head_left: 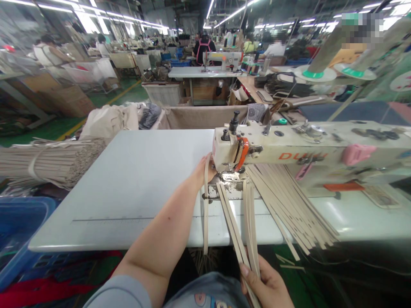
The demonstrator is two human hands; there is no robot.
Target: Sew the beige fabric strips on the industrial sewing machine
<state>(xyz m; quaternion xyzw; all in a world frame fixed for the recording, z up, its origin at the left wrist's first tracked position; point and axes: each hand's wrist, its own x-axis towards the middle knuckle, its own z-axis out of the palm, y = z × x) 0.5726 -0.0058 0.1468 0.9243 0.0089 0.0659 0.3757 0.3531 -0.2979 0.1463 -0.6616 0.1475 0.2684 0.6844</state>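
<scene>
The person's left hand (205,169) reaches across the white surface (135,179) to the head of the sewing machine (289,149), just beside the needle area; its fingers are hidden behind the machine, so whether it is open or closed cannot be told. A single beige strip (205,214) curves along this hand and hangs down over the front edge of the surface. The right hand (266,284), low at the near edge, is closed around a few long beige strips (234,226); these run up from the hand to the plate under the machine's head. A fanned pile of strips (289,201) lies under the machine's arm, its ends overhanging the edge. A tied bundle (48,164) of similar strips lies off to the left, above a blue crate (19,222).
</scene>
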